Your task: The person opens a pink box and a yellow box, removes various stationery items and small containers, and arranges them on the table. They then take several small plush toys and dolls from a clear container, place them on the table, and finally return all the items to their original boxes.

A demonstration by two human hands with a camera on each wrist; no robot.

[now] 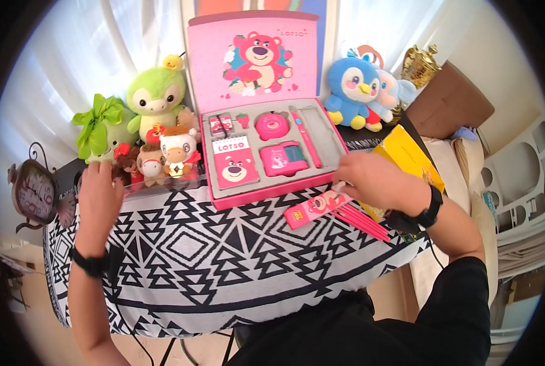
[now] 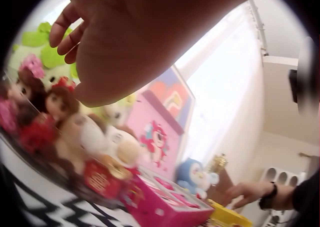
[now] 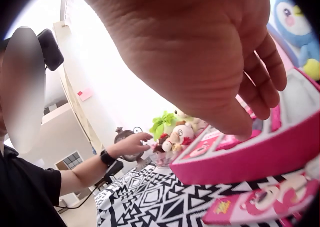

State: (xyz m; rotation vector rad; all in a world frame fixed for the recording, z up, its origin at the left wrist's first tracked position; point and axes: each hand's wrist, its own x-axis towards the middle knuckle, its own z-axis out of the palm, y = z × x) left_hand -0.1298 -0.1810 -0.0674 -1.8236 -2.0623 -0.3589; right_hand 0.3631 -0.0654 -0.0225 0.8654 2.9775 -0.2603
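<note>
In the head view my left hand (image 1: 100, 194) reaches toward several small plush toys (image 1: 150, 165) at the left of the table. Its fingers are relaxed, with nothing in them in the left wrist view. My right hand (image 1: 383, 182) hovers over one end of a slim pink pencil box (image 1: 306, 210), fingers loosely bent; the right wrist view shows nothing between them. Several pink pencils (image 1: 364, 222) lie beside that box, partly under the hand. Behind stands an open pink gift box (image 1: 220, 200) whose grey insert holds a notepad (image 1: 236, 168), a round pink case (image 1: 272, 126), a pink sharpener (image 1: 283, 160) and a pen (image 1: 307, 140).
A yellow package (image 1: 410, 155) lies right of the pencils. Larger plush toys, one green (image 1: 155, 97) and one blue penguin (image 1: 349, 85), flank the gift box. A dark ornate clock (image 1: 34, 189) stands far left. Patterned cloth (image 1: 223, 262) covers the table.
</note>
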